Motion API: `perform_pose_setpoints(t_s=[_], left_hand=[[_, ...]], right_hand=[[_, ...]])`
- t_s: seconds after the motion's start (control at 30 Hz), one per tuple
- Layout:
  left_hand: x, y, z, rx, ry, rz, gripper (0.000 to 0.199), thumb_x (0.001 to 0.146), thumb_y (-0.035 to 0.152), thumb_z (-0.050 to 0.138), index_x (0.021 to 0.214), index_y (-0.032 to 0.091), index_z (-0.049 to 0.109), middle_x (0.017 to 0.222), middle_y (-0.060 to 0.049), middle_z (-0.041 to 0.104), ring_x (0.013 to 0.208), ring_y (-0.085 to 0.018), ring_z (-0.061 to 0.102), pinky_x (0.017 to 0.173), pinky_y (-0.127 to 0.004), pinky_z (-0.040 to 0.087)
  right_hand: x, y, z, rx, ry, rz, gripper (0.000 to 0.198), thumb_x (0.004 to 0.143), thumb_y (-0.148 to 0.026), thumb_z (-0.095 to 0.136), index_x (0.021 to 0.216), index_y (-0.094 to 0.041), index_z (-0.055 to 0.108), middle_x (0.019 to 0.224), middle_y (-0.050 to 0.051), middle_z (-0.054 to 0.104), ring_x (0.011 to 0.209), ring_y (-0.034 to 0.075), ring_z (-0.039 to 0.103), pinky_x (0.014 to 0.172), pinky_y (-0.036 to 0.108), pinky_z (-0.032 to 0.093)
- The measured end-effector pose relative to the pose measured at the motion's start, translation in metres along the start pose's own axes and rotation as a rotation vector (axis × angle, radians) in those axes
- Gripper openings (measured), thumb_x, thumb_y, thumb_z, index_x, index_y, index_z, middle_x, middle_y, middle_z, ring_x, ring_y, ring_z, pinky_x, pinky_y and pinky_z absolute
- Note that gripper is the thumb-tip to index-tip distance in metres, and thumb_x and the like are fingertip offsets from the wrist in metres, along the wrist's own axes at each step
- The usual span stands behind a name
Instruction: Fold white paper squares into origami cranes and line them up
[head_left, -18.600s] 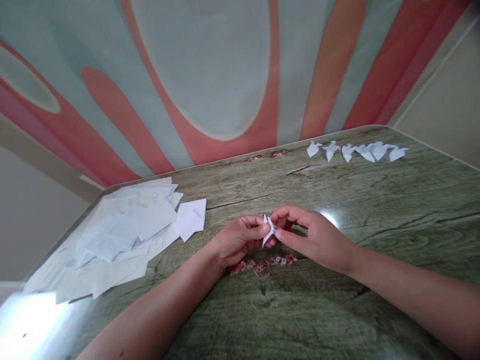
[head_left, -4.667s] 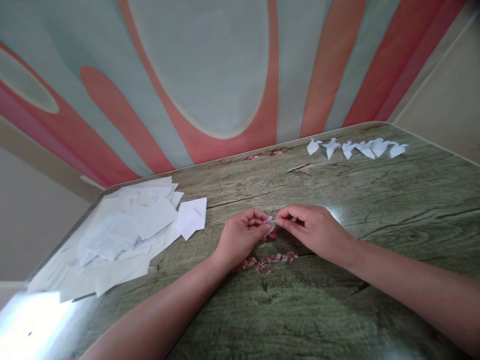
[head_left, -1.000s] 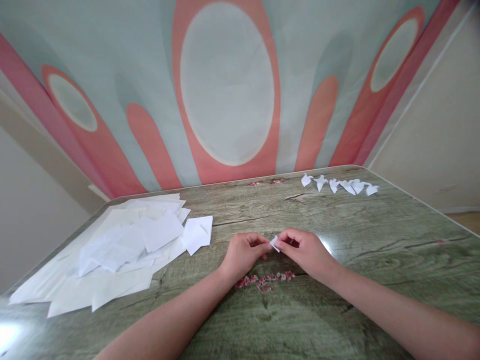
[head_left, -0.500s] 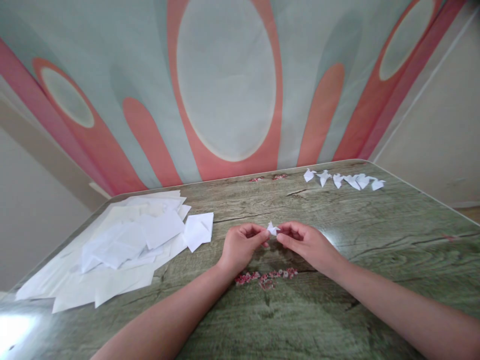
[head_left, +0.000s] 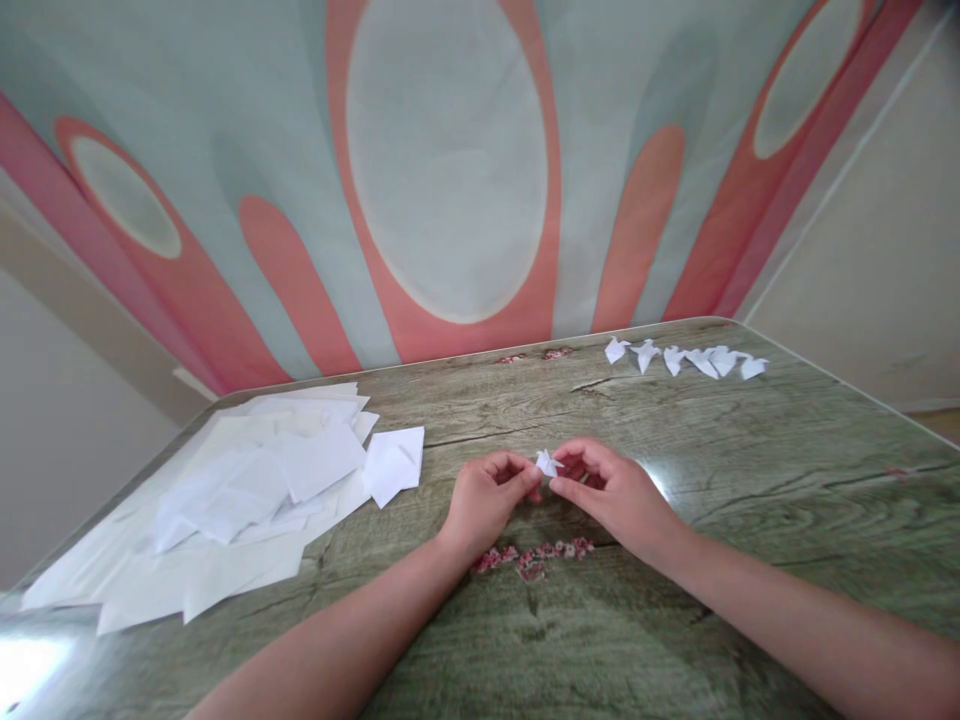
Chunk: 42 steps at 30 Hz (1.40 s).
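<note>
A small white folded paper crane [head_left: 548, 463] is between my two hands, just above the middle of the table. On its left side my left hand [head_left: 491, 498] pinches it between thumb and forefinger. My right hand [head_left: 616, 497] has its thumb and forefinger at the crane's right side, gripping its edge; the other fingers curl behind. Several similar folded paper cranes [head_left: 674, 360] stand in a row near the table's far right edge.
A wide pile of loose white paper sheets [head_left: 247, 490] covers the left of the wood-grain table [head_left: 750, 470]. Beside it lie small paper squares [head_left: 395, 465]. Behind the table rises a wall covering with red and pale shapes [head_left: 450, 150].
The crane has turned slightly between my fingers. My right hand's fingers have shifted a little at its side, and the view has moved slightly.
</note>
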<state>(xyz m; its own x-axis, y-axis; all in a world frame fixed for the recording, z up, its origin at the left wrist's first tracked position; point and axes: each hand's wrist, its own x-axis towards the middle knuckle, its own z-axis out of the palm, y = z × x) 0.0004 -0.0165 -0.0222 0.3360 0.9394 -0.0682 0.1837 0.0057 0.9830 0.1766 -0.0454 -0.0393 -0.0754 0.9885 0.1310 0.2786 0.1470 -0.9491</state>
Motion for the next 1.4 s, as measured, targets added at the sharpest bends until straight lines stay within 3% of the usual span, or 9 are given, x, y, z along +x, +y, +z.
perform_pose_setpoints(t_s=[0.3,1.0,1.2,1.4], left_hand=[[-0.0001,-0.0037,0.0037,-0.044,-0.024,-0.004,0.018,0.075,0.028,0.068,0.083,0.011,0.068,0.068,-0.004,0.067,0.062,-0.013,0.059,0.062,-0.023,0.044],[-0.0067,0.0003,0.0063,0.177,0.043,0.029,0.018,0.08,0.031,0.063,0.074,0.015,0.068,0.065,-0.002,0.066,0.06,-0.013,0.059,0.059,-0.022,0.043],[-0.0085,0.0031,0.0091,0.124,0.062,0.037,0.019,0.079,0.032,0.063,0.074,0.015,0.066,0.064,-0.002,0.066,0.06,-0.014,0.059,0.06,-0.022,0.045],[-0.0092,0.0042,0.0084,0.107,0.055,0.05,0.018,0.079,0.032,0.064,0.074,0.015,0.066,0.065,-0.002,0.067,0.061,-0.014,0.06,0.061,-0.023,0.045]], right_hand=[[-0.0006,-0.0039,-0.0008,-0.01,-0.067,0.047,0.012,0.084,-0.032,0.06,0.089,-0.021,0.063,0.076,-0.003,0.066,0.071,0.014,0.06,0.066,0.024,0.044],[-0.0029,-0.0085,0.0003,-0.057,-0.037,0.059,0.014,0.084,-0.034,0.059,0.081,-0.021,0.061,0.073,-0.002,0.062,0.07,0.014,0.056,0.065,0.024,0.042],[-0.0041,-0.0075,0.0032,-0.016,-0.018,0.026,0.017,0.088,-0.037,0.054,0.086,-0.021,0.06,0.076,-0.001,0.063,0.072,0.015,0.058,0.067,0.026,0.044],[-0.0002,-0.0018,0.0024,0.123,-0.042,0.107,0.024,0.083,-0.038,0.061,0.1,-0.021,0.059,0.084,0.0,0.066,0.077,0.016,0.062,0.069,0.027,0.047]])
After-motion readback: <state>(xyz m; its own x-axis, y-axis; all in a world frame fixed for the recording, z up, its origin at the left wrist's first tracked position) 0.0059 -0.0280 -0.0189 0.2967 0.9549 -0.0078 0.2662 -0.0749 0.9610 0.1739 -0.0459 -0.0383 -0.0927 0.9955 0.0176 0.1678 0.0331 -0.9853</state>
